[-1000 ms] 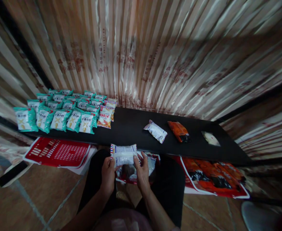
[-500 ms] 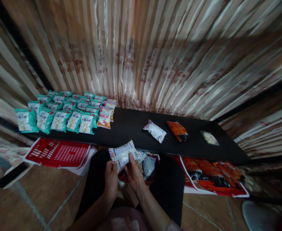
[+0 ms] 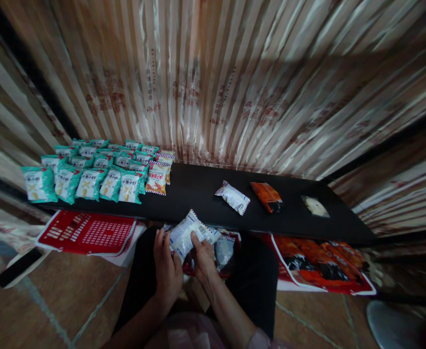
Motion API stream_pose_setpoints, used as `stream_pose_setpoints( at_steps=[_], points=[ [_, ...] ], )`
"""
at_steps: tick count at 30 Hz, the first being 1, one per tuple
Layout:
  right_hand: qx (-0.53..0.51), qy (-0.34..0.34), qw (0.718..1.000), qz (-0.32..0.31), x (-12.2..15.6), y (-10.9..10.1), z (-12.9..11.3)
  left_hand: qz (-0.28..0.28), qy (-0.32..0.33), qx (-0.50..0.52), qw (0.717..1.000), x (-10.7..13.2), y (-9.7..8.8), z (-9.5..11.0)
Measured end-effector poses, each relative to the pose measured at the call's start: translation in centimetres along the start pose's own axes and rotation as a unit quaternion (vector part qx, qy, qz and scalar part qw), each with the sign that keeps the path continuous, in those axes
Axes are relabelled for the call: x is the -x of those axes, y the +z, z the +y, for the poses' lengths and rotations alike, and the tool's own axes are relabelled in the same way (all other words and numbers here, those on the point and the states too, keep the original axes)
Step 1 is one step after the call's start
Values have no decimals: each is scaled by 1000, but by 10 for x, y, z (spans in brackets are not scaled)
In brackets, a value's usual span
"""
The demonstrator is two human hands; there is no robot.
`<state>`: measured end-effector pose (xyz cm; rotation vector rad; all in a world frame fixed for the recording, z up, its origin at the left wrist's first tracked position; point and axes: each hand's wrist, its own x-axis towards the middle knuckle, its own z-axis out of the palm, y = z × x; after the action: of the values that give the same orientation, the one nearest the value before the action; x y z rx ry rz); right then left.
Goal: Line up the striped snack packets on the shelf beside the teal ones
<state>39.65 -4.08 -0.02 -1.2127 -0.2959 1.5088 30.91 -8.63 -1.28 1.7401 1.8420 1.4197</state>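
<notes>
Both my hands hold one white snack packet [image 3: 182, 234] with a red-and-blue striped edge, just in front of the black shelf [image 3: 198, 194]. My left hand [image 3: 166, 264] grips its lower left side. My right hand [image 3: 203, 256] pinches its right side with thumb on top. The packet is tilted, its top end pointing up and right. Below my hands an open bag [image 3: 222, 249] on my lap holds more such packets.
On the shelf: rows of teal packets [image 3: 89, 169] at left, red-and-white packets [image 3: 158, 177] beside them, then a white packet [image 3: 234, 197], an orange packet [image 3: 267, 196] and a pale packet [image 3: 315, 206]. A red basket [image 3: 85, 231] and a tray of orange packets [image 3: 318, 264] stand below. Striped curtain behind.
The packet has turned from level to tilted and come lower toward my lap. My hands have drawn closer together around it.
</notes>
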Motion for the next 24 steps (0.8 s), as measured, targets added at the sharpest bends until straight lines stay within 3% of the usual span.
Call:
stream_pose_setpoints(
  at_steps=[5,11,16,24],
  points=[
    [20,-11,1000,-20,3,1,-1,-88,159,-72,981,-7,-8,3],
    [40,-19,998,-36,4,-2,3,-170,253,-112,946,-12,-10,-3],
    [57,-15,998,-37,4,2,0,-172,267,-145,937,-9,-10,-9],
    [99,18,995,-25,12,7,-8,-124,297,-143,936,-6,-6,-23]
  ],
)
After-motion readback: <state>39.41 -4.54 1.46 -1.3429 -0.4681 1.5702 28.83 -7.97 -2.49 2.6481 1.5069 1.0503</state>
